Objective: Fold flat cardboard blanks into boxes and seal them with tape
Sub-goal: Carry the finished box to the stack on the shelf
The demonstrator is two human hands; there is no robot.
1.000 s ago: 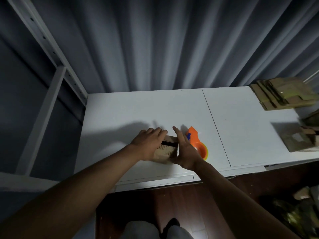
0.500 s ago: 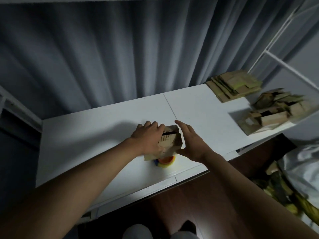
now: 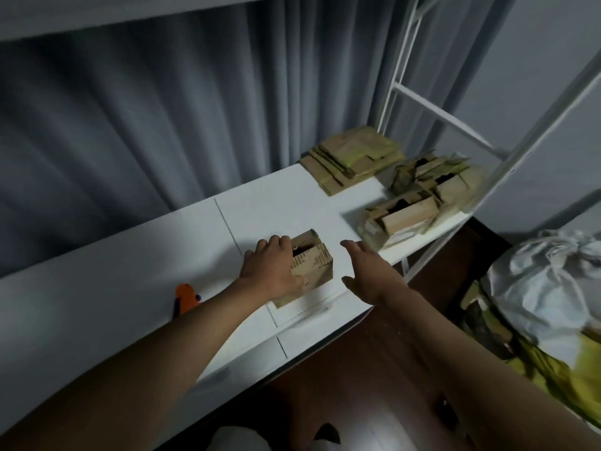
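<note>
Near the white worktop's [image 3: 136,268] front edge, the left hand [image 3: 270,271] grips a small brown cardboard box [image 3: 312,262] whose top looks unsealed, the right hand [image 3: 367,271] spread empty beside it; flat blanks [image 3: 351,157] remain unfolded.

I see both forearms bare from the bottom edge of the head view up to the wrists; no sleeve reaches into the picture. My left hand [image 3: 271,273] and right hand [image 3: 369,271] carry no glove, ring, watch or strap. Below, between the arms, pale grey fabric [image 3: 240,439] covers the legs; details are too dim to tell.
</note>
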